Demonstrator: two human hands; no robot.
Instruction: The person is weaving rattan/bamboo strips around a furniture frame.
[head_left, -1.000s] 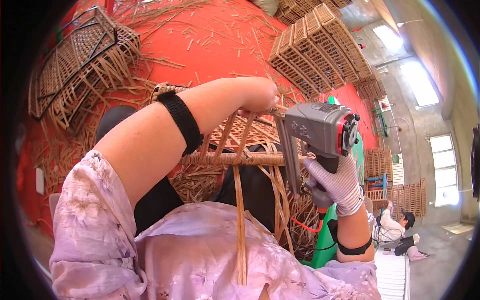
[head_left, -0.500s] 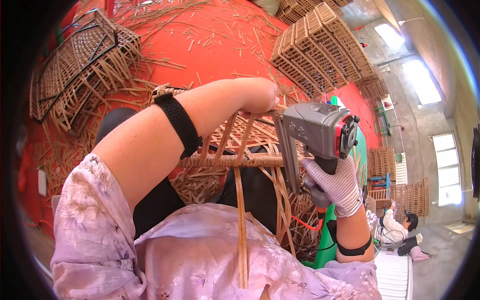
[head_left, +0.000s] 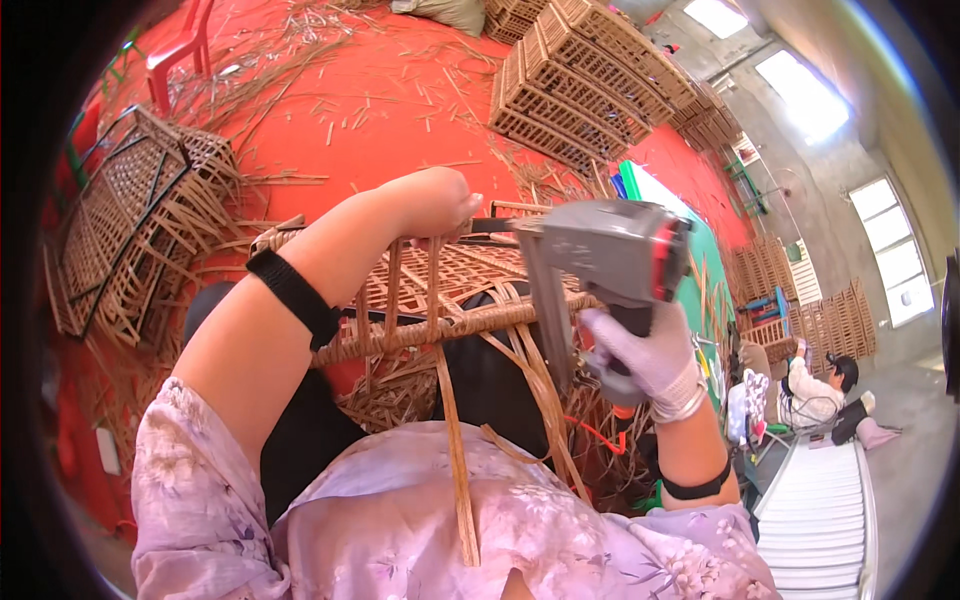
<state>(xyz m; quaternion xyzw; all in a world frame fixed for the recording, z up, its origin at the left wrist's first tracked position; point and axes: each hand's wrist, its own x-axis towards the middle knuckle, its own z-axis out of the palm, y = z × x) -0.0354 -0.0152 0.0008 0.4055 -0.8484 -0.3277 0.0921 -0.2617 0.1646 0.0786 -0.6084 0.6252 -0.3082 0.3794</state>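
A half-woven wicker basket [head_left: 470,265] rests across my lap, its wrapped near rim [head_left: 400,332] facing me. My left hand [head_left: 440,203] is closed at the basket's far edge, pinching a wicker strip there; the fingertips are partly hidden. My right hand [head_left: 655,360], in a pale striped glove, grips the handle of a grey air stapler [head_left: 610,245]. The stapler's long nose stands beside the basket's right part, slightly blurred; whether it touches cannot be told. One loose wicker strip [head_left: 457,460] hangs over the near rim onto my clothes, and more strips [head_left: 540,385] dangle to its right.
Another unfinished basket [head_left: 140,225] lies at the far left amid strip scraps on the red floor. Stacked wicker baskets [head_left: 590,85] stand at the back. An orange air hose [head_left: 600,440] runs below the stapler. A person [head_left: 815,390] sits at the far right near a white slatted surface [head_left: 820,500].
My left hand has moved left along the basket's far edge, and the stapler in my right hand has shifted slightly left. The whole view has turned a little to the right.
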